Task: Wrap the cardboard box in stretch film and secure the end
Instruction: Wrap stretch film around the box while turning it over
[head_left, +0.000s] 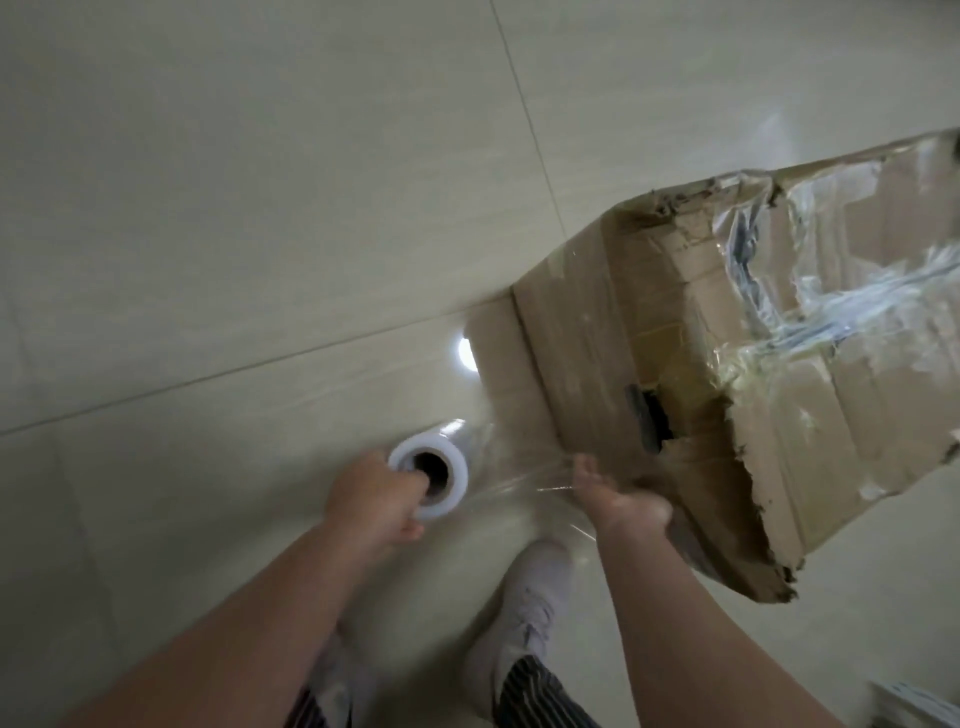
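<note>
A battered brown cardboard box (691, 332) stands on the tiled floor at the right, its torn top flaps partly covered in crinkled clear film. My left hand (374, 499) grips the white stretch film roll (434, 470) with fingers hooked into its core, low and left of the box. A clear sheet of film (509, 467) runs from the roll to the box's near side. My right hand (618, 499) presses against the box's lower near corner over the film; how its fingers lie is hard to tell.
Pale glossy floor tiles (260, 208) spread out to the left and behind the box, with a bright light reflection beside it. My feet in light shoes (530, 613) stand just below my hands. Some white papers (914, 706) lie at the bottom right corner.
</note>
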